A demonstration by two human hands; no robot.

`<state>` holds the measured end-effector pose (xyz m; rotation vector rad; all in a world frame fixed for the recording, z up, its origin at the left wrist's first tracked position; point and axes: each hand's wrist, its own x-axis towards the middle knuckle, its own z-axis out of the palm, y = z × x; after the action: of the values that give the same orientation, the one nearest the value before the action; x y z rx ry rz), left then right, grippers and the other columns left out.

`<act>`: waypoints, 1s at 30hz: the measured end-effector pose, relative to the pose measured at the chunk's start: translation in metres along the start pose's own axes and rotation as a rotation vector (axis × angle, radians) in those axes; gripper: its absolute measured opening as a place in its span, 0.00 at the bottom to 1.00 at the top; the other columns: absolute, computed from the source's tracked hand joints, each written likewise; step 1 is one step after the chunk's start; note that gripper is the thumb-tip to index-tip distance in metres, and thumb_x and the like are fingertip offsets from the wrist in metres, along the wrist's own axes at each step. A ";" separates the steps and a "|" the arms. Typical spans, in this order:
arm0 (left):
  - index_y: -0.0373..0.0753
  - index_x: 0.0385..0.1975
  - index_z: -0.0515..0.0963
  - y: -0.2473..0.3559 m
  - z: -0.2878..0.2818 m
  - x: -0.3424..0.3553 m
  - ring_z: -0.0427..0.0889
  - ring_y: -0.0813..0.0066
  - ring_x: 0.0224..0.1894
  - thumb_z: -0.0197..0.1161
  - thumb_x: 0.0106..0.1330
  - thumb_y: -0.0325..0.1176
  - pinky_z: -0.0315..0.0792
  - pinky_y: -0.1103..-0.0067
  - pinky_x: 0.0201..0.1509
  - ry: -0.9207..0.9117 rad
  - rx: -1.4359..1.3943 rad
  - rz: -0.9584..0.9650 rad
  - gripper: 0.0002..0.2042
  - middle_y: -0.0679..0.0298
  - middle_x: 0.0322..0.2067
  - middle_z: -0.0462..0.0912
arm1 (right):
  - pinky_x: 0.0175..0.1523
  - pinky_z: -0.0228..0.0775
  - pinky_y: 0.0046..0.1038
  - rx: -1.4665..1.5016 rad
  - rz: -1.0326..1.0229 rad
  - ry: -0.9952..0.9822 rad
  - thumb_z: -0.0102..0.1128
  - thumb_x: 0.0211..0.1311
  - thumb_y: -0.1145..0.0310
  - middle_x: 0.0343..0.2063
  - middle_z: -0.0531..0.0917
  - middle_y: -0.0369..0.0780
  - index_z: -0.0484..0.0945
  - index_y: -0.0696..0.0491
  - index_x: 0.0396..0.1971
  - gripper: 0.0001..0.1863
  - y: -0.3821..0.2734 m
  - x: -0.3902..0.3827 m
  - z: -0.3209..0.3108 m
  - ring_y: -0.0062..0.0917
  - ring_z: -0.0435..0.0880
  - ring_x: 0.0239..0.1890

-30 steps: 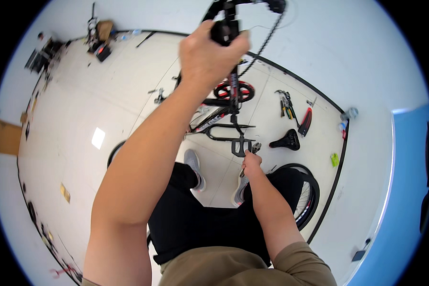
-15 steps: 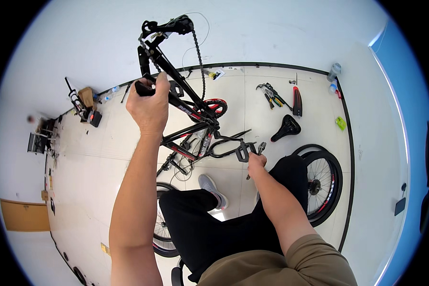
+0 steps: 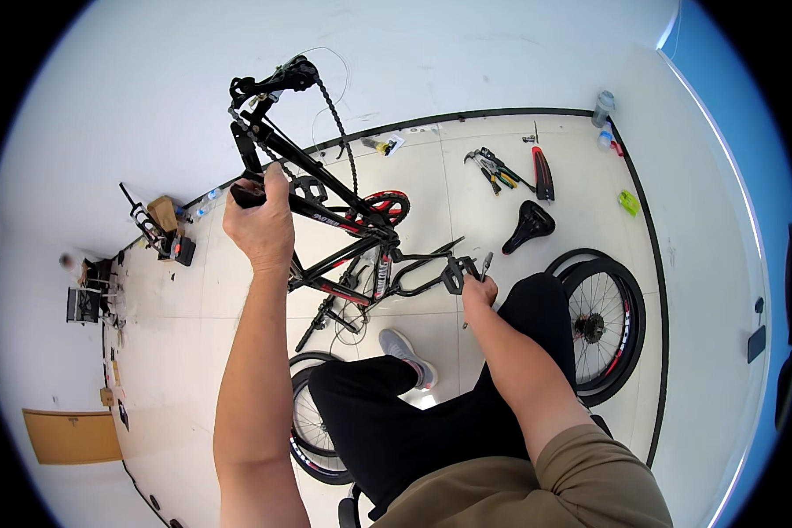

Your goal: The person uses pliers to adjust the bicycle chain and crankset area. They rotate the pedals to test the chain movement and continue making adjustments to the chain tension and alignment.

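Observation:
A black bicycle frame (image 3: 277, 136) with red and white markings is tilted up before me, without wheels. My left hand (image 3: 262, 222) is closed around a black tube at its raised end. From the rear derailleur (image 3: 277, 81) the chain (image 3: 338, 123) hangs down toward the red-edged chainring (image 3: 394, 208). My right hand (image 3: 479, 292) grips a silver wrench (image 3: 487, 263) right beside the near black pedal (image 3: 454, 275), at the end of the crank arm. The fingers hide most of the wrench. The other pedal (image 3: 309, 188) is beyond the frame.
Wheels lie by my right leg (image 3: 603, 339) and left leg. A black saddle (image 3: 529, 227), pliers and other hand tools (image 3: 495, 167), and a red-black mudguard-like piece (image 3: 543, 172) lie at right. Handlebars (image 3: 326, 319) with cables rest under the frame. A fork (image 3: 143, 216) stands far left.
The raised end of the frame and my left hand appear lower and further left, partly because the whole view has shifted. Both hands keep their holds.

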<state>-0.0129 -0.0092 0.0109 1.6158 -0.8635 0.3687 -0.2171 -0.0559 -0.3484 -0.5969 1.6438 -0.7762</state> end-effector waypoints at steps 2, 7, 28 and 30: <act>0.33 0.20 0.74 0.004 0.000 -0.002 0.70 0.82 0.23 0.72 0.57 0.39 0.68 0.82 0.30 -0.005 -0.024 -0.019 0.17 0.69 0.18 0.76 | 0.41 0.71 0.37 -0.003 -0.005 0.012 0.65 0.57 0.67 0.28 0.80 0.43 0.77 0.58 0.33 0.10 -0.012 -0.011 -0.005 0.33 0.78 0.33; 0.33 0.20 0.74 -0.008 0.001 0.001 0.69 0.82 0.23 0.72 0.57 0.39 0.67 0.82 0.29 0.004 -0.058 0.020 0.17 0.70 0.17 0.75 | 0.42 0.70 0.36 0.080 0.043 0.032 0.65 0.57 0.67 0.30 0.80 0.42 0.77 0.58 0.33 0.11 -0.017 -0.011 -0.002 0.32 0.78 0.33; 0.32 0.25 0.79 0.005 -0.006 0.002 0.78 0.76 0.22 0.72 0.51 0.45 0.76 0.79 0.34 -0.031 0.042 -0.104 0.19 0.63 0.19 0.82 | 0.16 0.49 0.24 0.219 0.120 -0.054 0.68 0.60 0.68 0.14 0.64 0.29 0.71 0.49 0.33 0.11 -0.047 -0.028 -0.020 0.16 0.58 0.11; 0.32 0.24 0.79 0.000 -0.004 0.002 0.79 0.74 0.21 0.71 0.51 0.45 0.76 0.79 0.34 -0.027 0.040 -0.073 0.19 0.63 0.18 0.81 | 0.16 0.49 0.24 0.204 0.105 -0.052 0.69 0.59 0.68 0.14 0.64 0.29 0.72 0.49 0.33 0.11 -0.045 -0.025 -0.022 0.16 0.58 0.11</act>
<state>-0.0103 -0.0060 0.0136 1.6875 -0.8192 0.3150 -0.2344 -0.0626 -0.2955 -0.3805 1.5135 -0.8324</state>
